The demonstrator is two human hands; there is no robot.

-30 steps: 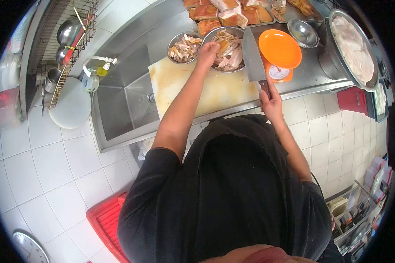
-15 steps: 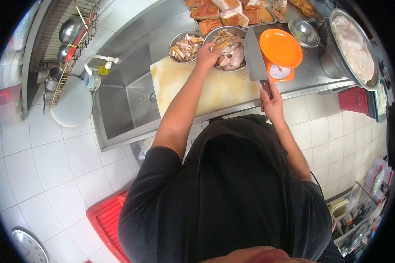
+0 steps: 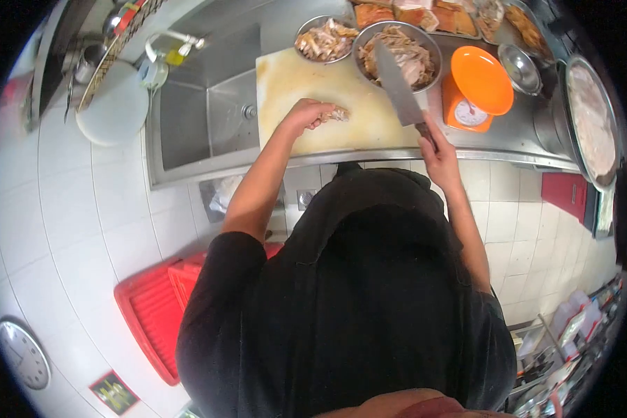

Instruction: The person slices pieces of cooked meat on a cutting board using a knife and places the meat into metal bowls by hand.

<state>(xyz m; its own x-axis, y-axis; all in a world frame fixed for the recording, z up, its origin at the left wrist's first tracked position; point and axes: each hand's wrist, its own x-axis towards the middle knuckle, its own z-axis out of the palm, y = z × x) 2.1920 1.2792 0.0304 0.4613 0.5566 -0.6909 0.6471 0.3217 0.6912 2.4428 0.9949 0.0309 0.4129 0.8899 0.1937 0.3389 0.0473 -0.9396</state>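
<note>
My left hand [image 3: 305, 117] is closed around a small piece of cooked meat [image 3: 338, 114], low over the pale, stained cutting board [image 3: 366, 132]. In my right hand [image 3: 439, 152] is the handle of a broad cleaver [image 3: 398, 87]. Its blade tilts up and to the left, over the near edge of a metal bowl of shredded meat [image 3: 421, 59]. A smaller metal bowl of chopped meat pieces [image 3: 325, 40] stands left of it, at the back of the board. Right of the cleaver is an orange kitchen scale [image 3: 471, 115] with an orange pan [image 3: 482, 80].
Trays of browned meat slabs [image 3: 456, 19] lie at the back. A small steel bowl [image 3: 520, 70] and a big pot with pale contents [image 3: 592, 115] are at the right. Left of the board is a steel sink [image 3: 181, 118] with a faucet [image 3: 177, 43]. Red plastic crates [image 3: 146, 306] stand behind me.
My left hand has come out of the larger bowl with a piece of meat, down to the board. The cleaver in my right hand has tilted further left. The camera view has shifted.
</note>
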